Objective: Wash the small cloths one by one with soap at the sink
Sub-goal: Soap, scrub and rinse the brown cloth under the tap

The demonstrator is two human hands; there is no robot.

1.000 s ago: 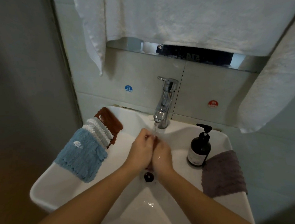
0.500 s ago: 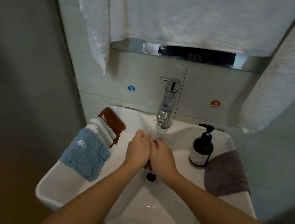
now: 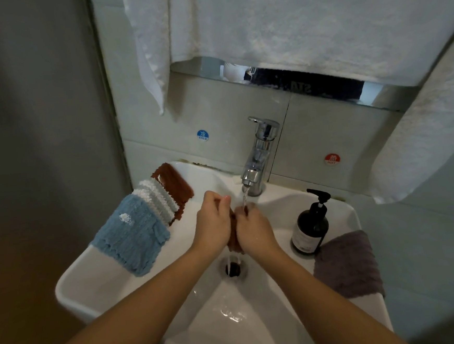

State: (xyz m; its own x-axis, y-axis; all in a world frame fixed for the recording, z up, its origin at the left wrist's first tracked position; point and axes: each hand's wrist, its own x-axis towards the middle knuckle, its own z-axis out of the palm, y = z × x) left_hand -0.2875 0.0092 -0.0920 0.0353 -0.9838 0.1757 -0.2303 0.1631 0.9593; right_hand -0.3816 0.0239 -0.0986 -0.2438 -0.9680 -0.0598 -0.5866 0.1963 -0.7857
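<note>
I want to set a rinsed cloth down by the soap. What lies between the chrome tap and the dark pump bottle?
In the head view, only bare white sink rim lies between the chrome tap and the dark pump bottle.

We grip a reddish-brown cloth (image 3: 232, 232) between our left hand (image 3: 213, 226) and right hand (image 3: 252, 231) under the running faucet (image 3: 257, 158), above the sink (image 3: 99, 285) drain (image 3: 234, 267).

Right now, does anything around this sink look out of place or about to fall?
The blue cloth droops over the sink rim's outer left edge and might slip off. Otherwise nothing stands out; water runs from the faucet onto the held cloth.
</note>
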